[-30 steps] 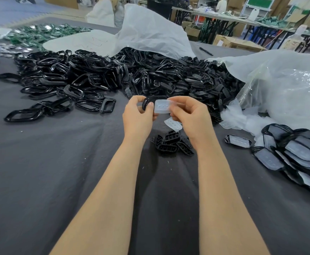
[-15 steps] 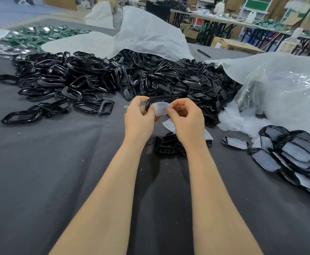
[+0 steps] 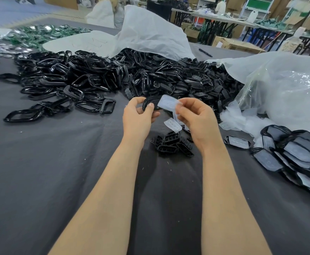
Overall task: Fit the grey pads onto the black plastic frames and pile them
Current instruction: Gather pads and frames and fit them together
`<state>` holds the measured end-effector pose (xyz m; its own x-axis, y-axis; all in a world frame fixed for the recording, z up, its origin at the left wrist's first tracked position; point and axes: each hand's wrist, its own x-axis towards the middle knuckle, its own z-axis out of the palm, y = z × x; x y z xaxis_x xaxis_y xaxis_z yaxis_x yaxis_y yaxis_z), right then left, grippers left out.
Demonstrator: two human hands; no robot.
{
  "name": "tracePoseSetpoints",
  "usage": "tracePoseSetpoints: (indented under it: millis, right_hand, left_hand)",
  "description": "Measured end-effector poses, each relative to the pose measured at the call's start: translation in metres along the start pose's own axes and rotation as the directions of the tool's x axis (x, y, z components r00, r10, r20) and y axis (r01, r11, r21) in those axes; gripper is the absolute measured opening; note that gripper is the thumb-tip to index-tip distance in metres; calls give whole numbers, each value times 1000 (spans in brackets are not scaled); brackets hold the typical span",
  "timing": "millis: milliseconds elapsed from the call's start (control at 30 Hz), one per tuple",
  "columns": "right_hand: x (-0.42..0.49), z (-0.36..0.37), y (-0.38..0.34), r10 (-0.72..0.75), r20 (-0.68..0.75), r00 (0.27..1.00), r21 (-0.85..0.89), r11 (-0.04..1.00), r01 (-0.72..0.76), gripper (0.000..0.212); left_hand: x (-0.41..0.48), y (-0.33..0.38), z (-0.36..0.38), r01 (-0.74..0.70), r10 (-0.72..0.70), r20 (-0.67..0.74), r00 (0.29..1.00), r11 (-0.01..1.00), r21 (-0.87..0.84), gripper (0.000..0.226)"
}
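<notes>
The left hand (image 3: 138, 117) has its grip closed round one black frame (image 3: 151, 103), with the thumb on the front, and holds it up above the bench (image 3: 40, 172). The right hand (image 3: 196, 122) has its grip pinched on a grey pad (image 3: 169, 102), thumb and fingers on one end. The other end of the pad lies over the frame. I cannot tell if it is pushed in at all.

Just under the hands a spare pad (image 3: 172, 124) lies on the bench, near a little bunch of frames (image 3: 174, 144). Behind the hands is a big heap of black frames (image 3: 113, 76), spilling out from under a white bag (image 3: 150, 34). On the right a clear bag (image 3: 288, 89) sits with loose pads (image 3: 242, 120) at its mouth. Nearer, on the right edge, is the pile of done pieces (image 3: 293, 155), frames with pads in them. One done piece (image 3: 237, 142) lies alone beside that pile
</notes>
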<state>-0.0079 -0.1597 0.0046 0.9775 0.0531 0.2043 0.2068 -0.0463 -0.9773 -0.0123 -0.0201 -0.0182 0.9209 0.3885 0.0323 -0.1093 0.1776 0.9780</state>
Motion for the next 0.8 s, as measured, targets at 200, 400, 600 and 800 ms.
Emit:
tracePoseSetpoints:
  millis: [200,400,600,800]
  right_hand:
    - [1,9,6,-88,-31,996,-235,969,79,9]
    - [4,15,15,-210,-153,966,-399,907,134,10]
    - [5,17,18,-228,-158,961,-382,911,154,12]
    - [2,16,17,-233,-136,963,-345,922,175,14]
  left_hand:
    - [-5,0,2,-54,46,89,995,994,92,19]
    - [-7,2,4,-105,86,167,982,988,111,21]
    - [-7,4,3,-96,77,184,980,991,93,19]
    - [-9,5,2,-79,64,189,980,994,76,20]
